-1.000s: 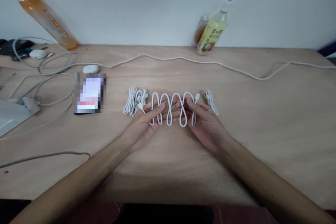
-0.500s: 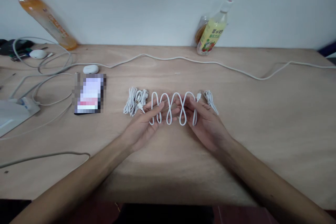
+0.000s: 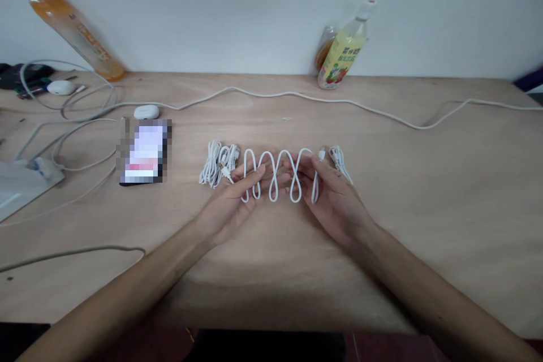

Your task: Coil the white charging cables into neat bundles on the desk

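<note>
A white cable [image 3: 275, 175] lies in several open loops across both hands, its connectors near either end. My left hand [image 3: 232, 198] grips the left end, thumb over the loops and fingers beneath them. At the other end, my right hand [image 3: 335, 192] pinches the cable beside a connector [image 3: 321, 154], with its fingers partly hidden behind the loops. Bundled white cables [image 3: 212, 164] rest on the table just beyond my left hand. Another bundled white cable [image 3: 339, 163] lies beyond my right hand.
A phone [image 3: 146, 151] and white earbud case [image 3: 146, 112] are at left, near tangled cables. A long white cable [image 3: 292, 94] crosses the wooden table [image 3: 424, 181]. An orange bottle [image 3: 78, 37] and a yellow bottle [image 3: 343, 54] stand by the wall.
My right thumb has shifted slightly at the right end of the cable. The left hand and the loops look nearly the same.
</note>
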`<state>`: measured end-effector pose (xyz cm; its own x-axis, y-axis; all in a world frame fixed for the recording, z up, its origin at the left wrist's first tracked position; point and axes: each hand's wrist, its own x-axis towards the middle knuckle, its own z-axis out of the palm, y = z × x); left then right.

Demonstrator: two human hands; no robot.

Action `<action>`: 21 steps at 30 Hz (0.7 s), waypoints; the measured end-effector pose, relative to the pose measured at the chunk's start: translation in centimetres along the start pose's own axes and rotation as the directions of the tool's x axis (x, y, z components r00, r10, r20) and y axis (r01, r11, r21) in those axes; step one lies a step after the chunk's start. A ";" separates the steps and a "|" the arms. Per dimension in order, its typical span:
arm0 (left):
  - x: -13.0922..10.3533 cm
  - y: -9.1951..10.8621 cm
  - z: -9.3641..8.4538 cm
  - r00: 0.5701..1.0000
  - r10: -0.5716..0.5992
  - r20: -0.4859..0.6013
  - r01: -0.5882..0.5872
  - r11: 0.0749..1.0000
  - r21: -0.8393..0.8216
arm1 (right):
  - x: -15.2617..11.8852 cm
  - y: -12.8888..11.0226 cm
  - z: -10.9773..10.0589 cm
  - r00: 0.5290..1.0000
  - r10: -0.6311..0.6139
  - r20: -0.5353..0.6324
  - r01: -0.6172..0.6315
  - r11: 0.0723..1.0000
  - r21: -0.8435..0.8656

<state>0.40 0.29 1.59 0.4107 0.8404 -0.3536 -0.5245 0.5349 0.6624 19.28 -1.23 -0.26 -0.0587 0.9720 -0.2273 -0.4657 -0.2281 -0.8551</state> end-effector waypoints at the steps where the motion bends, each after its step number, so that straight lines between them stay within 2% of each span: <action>1: 0.0 0.0 0.0 1.000 0.000 0.002 0.000 1.000 -0.002 | 0.0 0.0 0.0 1.000 -0.001 0.001 0.001 1.000 0.001; 21: 0.0 -0.1 0.1 1.000 0.008 -0.023 -0.008 1.000 -0.006 | 0.1 0.3 0.2 1.000 0.003 -0.008 -0.002 0.999 0.045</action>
<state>0.50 0.23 1.59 0.3891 0.8464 -0.3635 -0.5323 0.5287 0.6612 19.02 -1.16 -0.43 -0.0530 0.9710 -0.2333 -0.5044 -0.2277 -0.8329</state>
